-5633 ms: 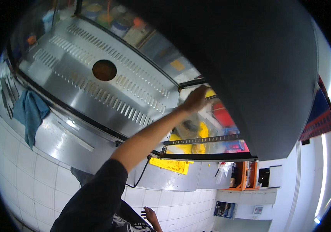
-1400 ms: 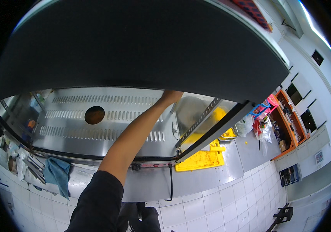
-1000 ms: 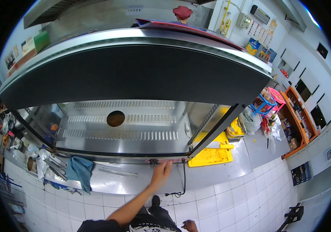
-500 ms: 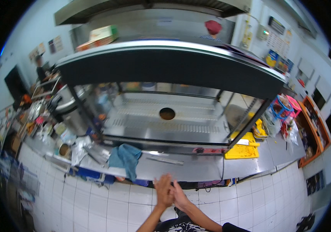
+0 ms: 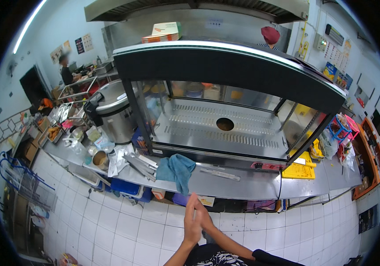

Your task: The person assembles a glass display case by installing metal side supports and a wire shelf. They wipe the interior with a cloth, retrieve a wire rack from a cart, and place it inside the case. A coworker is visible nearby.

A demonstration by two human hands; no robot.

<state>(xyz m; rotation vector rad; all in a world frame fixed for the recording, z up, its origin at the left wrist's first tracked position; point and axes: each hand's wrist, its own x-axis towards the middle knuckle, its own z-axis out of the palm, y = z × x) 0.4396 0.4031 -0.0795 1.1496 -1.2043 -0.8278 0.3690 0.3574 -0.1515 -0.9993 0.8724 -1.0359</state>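
Observation:
My left hand (image 5: 192, 224) and my right hand (image 5: 204, 217) are pressed palm to palm in front of the counter's near edge. Their fingers are stretched out, and I see nothing held between them. Just beyond lies a crumpled blue-green cloth (image 5: 177, 170), drooping over the edge of the steel counter (image 5: 261, 184). A flat metal strip (image 5: 220, 174) rests to the right of the cloth. Behind it stands a glass-sided warming cabinet (image 5: 232, 71) with a black top frame; its slotted metal floor (image 5: 199, 119) has a round hole and bears no food.
Left on the counter are metal utensils (image 5: 140, 166), a metal pot (image 5: 100, 159) and a large steel cooker (image 5: 118, 122). A yellow tray (image 5: 298, 171) sits at the right, beside baskets (image 5: 340, 128). One person (image 5: 66, 73) stands far left; another's red cap (image 5: 270, 34) shows behind the cabinet.
My view has swung to the left, so the cabinet and counter sit further right in the picture. My hands, overlapping at an angle before, are now flat against each other.

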